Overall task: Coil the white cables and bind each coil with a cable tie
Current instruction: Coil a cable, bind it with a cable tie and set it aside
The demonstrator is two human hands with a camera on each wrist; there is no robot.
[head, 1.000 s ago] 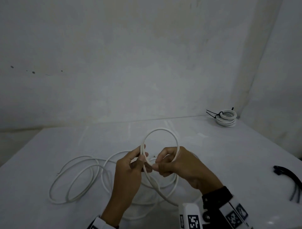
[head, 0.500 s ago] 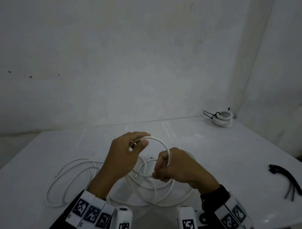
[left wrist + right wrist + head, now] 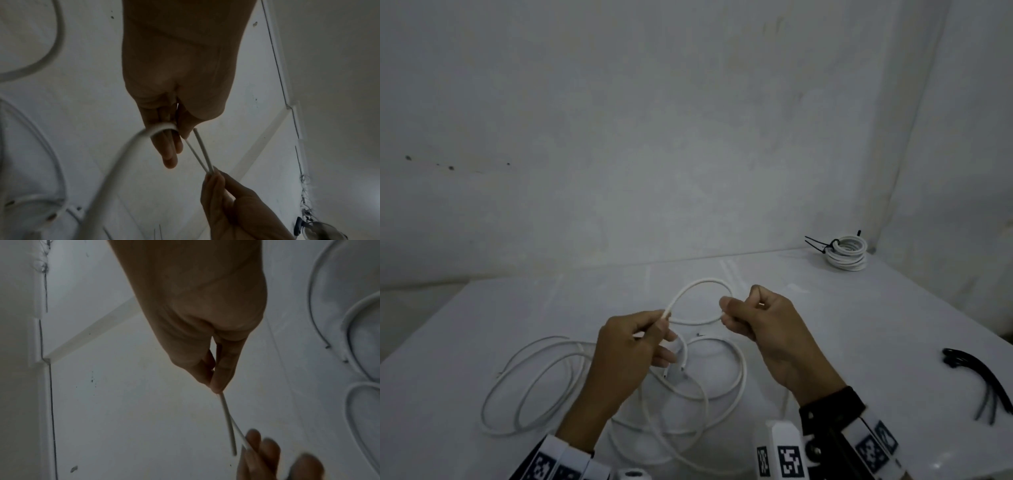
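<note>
A white cable [image 3: 700, 281] makes a small raised loop between my two hands above the table. My left hand [image 3: 650, 330] pinches the cable near the loop's left end, thumb against curled fingers; in the left wrist view the cable [image 3: 160, 127] bends round those fingers [image 3: 169, 155]. My right hand [image 3: 734, 317] pinches the loop's right side, where two strands [image 3: 226, 415] leave its fingertips [image 3: 218, 384] together. More white cable [image 3: 544, 370] lies in loose loops on the table under and to the left of my hands.
A bound white coil [image 3: 847, 251] with black ties sits at the table's far right corner. Several black cable ties [image 3: 979, 373] lie near the right edge. The white table [image 3: 859, 342] meets walls behind and on the right.
My hands have drawn apart: the left dropped from the loop's top to its left end, and the right moved right and up. The loop is now flatter and wider.
</note>
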